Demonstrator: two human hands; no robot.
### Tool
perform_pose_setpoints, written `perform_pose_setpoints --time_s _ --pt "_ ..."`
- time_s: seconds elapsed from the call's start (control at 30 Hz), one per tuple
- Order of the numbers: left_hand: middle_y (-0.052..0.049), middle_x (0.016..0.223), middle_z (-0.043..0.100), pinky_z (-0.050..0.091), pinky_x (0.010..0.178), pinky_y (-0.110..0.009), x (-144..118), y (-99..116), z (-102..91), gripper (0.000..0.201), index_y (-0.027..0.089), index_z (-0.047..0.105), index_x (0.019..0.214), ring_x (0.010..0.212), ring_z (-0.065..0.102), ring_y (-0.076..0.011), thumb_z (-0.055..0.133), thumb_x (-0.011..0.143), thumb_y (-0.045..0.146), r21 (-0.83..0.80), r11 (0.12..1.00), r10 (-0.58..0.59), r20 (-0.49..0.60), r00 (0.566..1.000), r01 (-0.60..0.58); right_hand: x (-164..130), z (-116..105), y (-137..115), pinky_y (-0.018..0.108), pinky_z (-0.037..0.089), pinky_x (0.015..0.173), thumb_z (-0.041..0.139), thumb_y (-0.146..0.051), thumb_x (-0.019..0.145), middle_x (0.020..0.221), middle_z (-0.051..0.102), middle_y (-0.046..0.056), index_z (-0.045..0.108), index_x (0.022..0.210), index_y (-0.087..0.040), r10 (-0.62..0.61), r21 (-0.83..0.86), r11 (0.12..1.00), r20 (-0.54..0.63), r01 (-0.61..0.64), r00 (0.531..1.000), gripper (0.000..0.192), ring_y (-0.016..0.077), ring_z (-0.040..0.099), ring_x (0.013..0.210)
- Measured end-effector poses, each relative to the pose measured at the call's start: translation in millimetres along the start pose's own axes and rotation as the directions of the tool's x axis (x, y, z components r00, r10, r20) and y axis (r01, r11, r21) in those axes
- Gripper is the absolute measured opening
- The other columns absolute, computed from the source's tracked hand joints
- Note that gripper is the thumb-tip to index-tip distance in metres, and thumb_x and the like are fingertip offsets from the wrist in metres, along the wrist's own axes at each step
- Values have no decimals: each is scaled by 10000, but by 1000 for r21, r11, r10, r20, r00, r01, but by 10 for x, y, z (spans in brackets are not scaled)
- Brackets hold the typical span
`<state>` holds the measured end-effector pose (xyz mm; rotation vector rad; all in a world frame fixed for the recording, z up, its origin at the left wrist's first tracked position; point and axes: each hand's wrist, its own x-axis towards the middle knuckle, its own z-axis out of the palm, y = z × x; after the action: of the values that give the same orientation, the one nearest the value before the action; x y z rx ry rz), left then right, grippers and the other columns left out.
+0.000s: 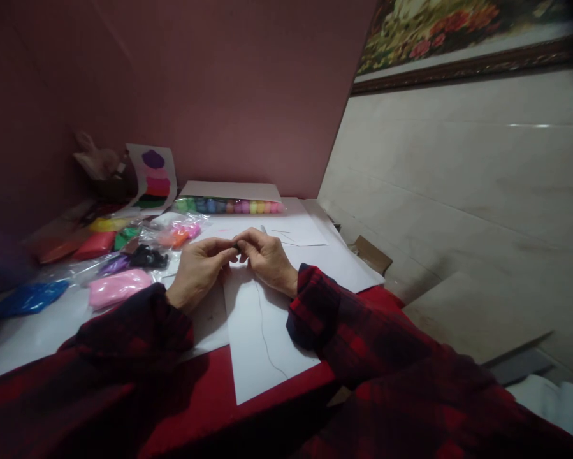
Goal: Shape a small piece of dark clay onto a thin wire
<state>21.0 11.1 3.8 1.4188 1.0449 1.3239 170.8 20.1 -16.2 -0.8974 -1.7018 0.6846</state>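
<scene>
My left hand (pixel 196 271) and my right hand (pixel 271 260) meet over the table, fingertips pinched together. Between them is a small dark lump of modelling clay (pixel 236 247), largely hidden by the fingers. Below my hands lies a white sheet of paper (pixel 246 347) with a thin wavy line running down it. Left of my left hand are a crumpled black clay packet (pixel 147 257) and a pink clay packet (pixel 118 288).
Blue (pixel 30 298) and red (pixel 95 245) packets lie farther left. Behind my hands sits a clear pack of coloured balls (pixel 229 206). A sheet with coloured shapes (pixel 164 167) leans at the back left. The red-covered table edge (pixel 190 395) is nearest me; a wall (pixel 458 166) rises at right.
</scene>
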Motion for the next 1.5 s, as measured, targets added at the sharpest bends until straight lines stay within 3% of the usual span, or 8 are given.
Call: perform_pose_setpoints --time_s 0.23,0.47,0.77,0.97,1.17,1.5 --pt "-13 554 673 410 454 -231 17 -56 -13 169 162 716 627 446 532 -107 820 637 294 123 991 66 -44 997 -61 7 28 -2 252 511 626 673 -295 857 721 656 -25 624 858 -197 20 106 994 -10 -19 1000 110 114 624 652" --pt "-31 625 718 446 466 -236 28 -57 -17 238 133 756 760 475 567 -117 798 636 332 64 997 53 -23 998 -51 12 37 23 234 492 589 606 -252 879 732 637 -24 612 882 -192 -10 123 992 -27 13 1000 61 106 617 646" --pt "-15 574 665 424 425 -228 10 -33 -1 215 138 700 686 450 543 -110 765 662 341 77 994 84 -16 996 -83 9 23 13 241 499 598 638 -329 892 732 654 -20 625 958 -209 -16 59 998 -42 18 999 137 116 625 659" --pt "-15 557 658 416 416 -232 -2 -4 16 184 148 655 659 418 523 -104 740 669 311 53 995 78 16 997 -79 25 28 4 220 471 534 641 -317 871 731 631 -19 618 852 -188 41 100 994 -77 -33 996 131 98 578 606" --pt "-8 545 657 421 408 -233 -4 1 23 175 146 661 674 407 521 -103 744 665 300 15 998 55 15 998 -55 38 22 15 211 470 515 630 -281 864 740 631 -24 614 862 -193 73 112 992 -120 -60 990 89 90 563 584" --pt "-19 577 697 438 399 -236 2 -17 23 165 139 677 713 408 543 -107 756 625 254 -52 997 52 16 999 -51 28 17 35 235 490 567 609 -318 899 778 649 -13 609 905 -207 -19 -1 1000 -126 19 992 111 105 578 615"
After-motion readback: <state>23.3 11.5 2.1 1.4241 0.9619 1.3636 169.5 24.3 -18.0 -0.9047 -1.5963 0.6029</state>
